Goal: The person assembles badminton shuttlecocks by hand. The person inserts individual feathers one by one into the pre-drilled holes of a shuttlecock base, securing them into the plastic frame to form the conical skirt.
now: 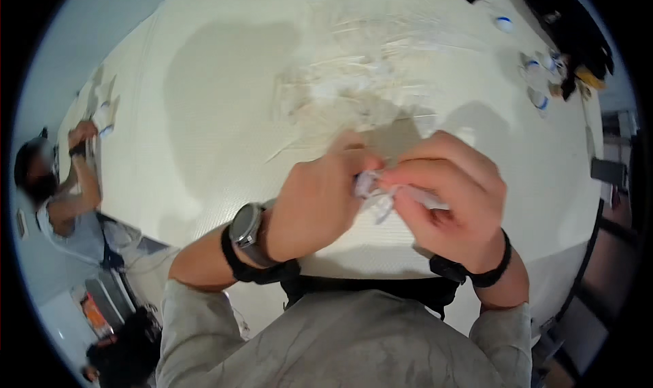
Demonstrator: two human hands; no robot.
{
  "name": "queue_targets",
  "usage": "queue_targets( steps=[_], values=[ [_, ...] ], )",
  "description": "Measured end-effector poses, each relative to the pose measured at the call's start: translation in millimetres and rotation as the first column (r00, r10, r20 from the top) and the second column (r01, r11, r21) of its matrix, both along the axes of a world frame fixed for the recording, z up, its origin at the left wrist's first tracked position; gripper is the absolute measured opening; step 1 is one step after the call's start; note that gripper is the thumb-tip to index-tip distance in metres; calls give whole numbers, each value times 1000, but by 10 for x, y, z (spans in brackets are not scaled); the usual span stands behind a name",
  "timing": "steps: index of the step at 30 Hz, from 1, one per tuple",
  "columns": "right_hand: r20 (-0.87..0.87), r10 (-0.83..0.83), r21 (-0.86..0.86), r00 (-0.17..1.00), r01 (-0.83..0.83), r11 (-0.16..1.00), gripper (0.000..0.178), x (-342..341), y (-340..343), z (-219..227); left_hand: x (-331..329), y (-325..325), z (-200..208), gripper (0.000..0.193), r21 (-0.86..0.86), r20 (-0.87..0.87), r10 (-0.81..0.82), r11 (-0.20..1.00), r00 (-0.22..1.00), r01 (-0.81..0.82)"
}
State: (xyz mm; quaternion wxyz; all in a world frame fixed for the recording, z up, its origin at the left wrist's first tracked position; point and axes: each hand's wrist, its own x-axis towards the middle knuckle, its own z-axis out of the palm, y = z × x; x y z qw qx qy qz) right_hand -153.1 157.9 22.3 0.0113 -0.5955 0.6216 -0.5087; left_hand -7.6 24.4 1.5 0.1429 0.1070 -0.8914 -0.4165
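Observation:
Both my hands are raised close together over the near part of a pale table [224, 150]. Between them is a crumpled, thin white piece [383, 207]; whether it is film, paper or cloth I cannot tell. My left hand [316, 197], with a watch [246, 224] on its wrist, has its fingers closed on the left end of the piece, where a small dark blue bit shows. My right hand [456, 190] pinches the other side between thumb and fingers, and a loose flap hangs below. The fingertips are partly hidden and slightly blurred.
Thin, whitish crumpled strips [347, 92] lie spread beyond my hands. At the far right are several small white items with blue edges, one a round piece [503, 24], beside a black bag or garment [571, 27]. Another person [64, 197] sits at the left edge, hands on the table.

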Motion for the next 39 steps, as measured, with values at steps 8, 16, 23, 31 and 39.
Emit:
queue_targets(
  steps=[8,16,23,31,39],
  values=[
    [117,51,-30,992,-47,998,22,-25,-50,-90,101,-74,-106,46,-128,-152,-66,991,986,47],
    [108,41,-28,993,-38,999,14,108,-105,-75,122,-89,-59,48,-212,-118,-56,977,991,30],
    [231,28,47,973,-39,998,17,70,-95,-110,96,-88,-5,42,-225,-124,-66,974,990,37],
    [436,95,101,895,-154,983,15,-59,-66,-28,127,-121,75,39,-214,22,-63,975,998,67],
    [239,-179,13,954,182,983,11,-613,54,122,209,-188,30,22,-1,-38,17,1000,999,-17]
  ],
)
